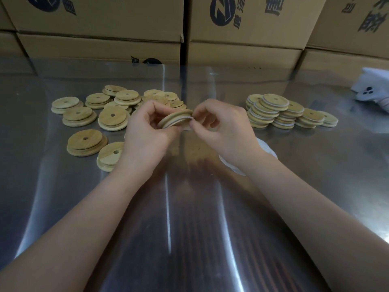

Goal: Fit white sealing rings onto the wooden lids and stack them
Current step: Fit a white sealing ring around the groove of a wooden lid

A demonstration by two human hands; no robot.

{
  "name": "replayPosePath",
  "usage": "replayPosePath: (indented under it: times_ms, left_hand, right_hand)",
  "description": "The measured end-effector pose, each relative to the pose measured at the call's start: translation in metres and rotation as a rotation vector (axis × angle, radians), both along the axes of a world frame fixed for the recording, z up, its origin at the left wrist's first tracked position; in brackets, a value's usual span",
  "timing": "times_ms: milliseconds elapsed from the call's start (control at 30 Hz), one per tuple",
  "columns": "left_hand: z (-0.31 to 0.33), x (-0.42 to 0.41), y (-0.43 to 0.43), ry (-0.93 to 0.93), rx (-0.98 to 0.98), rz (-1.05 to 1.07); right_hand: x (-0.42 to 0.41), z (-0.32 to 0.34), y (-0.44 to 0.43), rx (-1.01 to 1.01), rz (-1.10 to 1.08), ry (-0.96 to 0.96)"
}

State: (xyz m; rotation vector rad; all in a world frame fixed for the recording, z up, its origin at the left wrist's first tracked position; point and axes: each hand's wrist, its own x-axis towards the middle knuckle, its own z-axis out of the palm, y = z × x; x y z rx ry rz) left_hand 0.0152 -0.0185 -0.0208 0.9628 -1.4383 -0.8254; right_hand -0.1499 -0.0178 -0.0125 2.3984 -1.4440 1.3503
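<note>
A round wooden lid (173, 119) is held tilted above the table between both hands. My left hand (147, 131) grips its left and lower edge. My right hand (223, 127) pinches a white sealing ring (190, 119) against the lid's right edge. To the left, several bare wooden lids (113, 116) with centre holes lie scattered. On the right, lids with white rings (275, 102) lie in overlapping stacks. Loose white rings (267, 147) lie on the table, partly hidden under my right wrist.
The table (189, 228) is shiny metal under a clear film. Cardboard boxes (242, 49) form a wall along its far edge. A white bag or cloth (372, 91) lies at the far right.
</note>
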Motion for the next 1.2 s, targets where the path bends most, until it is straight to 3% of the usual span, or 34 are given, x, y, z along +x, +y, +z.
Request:
replayPosePath:
  times_ms: [133, 600, 967, 1200]
  left_hand:
    - [-0.0001, 0.0025, -0.0037, 0.099, 0.06, -0.003]
    - [0.0043, 0.0049, 0.002, 0.022, -0.024, -0.075]
    - [0.0043, 0.0019, -0.0033, -0.118, -0.099, 0.06]
    - [0.0066, 0.0052, -0.0064, -0.21, -0.165, 0.08]
  right_hand:
    - [-0.0009, -0.0006, -0.0005, 0.006, -0.016, -0.064]
    - [0.006, -0.0023, 0.0041, -0.04, 0.083, -0.05]
    - [0.0039, 0.0008, 0.0031, -0.123, -0.038, 0.11]
    - [-0.0006, 0.0023, 0.001, -0.121, -0.052, 0.106]
